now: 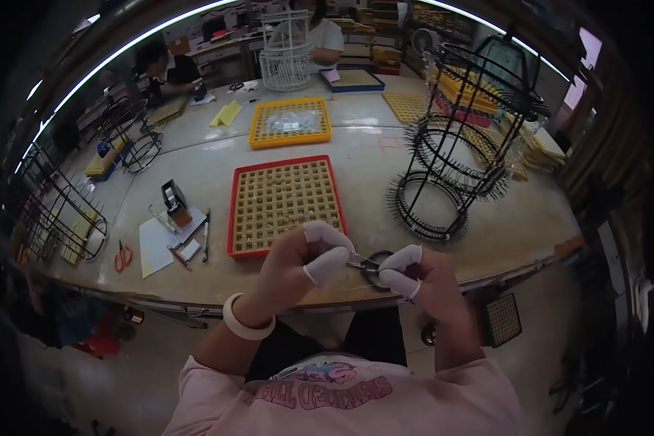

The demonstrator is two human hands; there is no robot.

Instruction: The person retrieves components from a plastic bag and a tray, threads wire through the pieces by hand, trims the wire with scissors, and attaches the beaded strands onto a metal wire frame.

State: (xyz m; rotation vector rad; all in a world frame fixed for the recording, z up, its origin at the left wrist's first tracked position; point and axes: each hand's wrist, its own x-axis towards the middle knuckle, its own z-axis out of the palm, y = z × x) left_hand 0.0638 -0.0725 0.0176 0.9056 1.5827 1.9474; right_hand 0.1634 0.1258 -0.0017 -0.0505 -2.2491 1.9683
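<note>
My left hand [305,260], with white covers on thumb and forefinger and a pale bangle [247,318] at the wrist, pinches something thin near the front edge of the table. Close on its right, my right hand [416,275], its fingertips also covered in white, is closed in a pinch. A thin strand seems to run between the two pinches; what each holds is too small to name. Between and behind the fingers lies a dark round object [373,267]. Just beyond my left hand sits a red-rimmed tray [232,218] with a grid of small compartments.
A tall black wire frame [414,190] stands at the right. Beyond the red tray is a yellow tray [256,131]. Orange scissors [123,256], paper and a tape dispenser [173,200] lie at the left. Two people [327,40] sit across the table, near a white wire cage [285,69].
</note>
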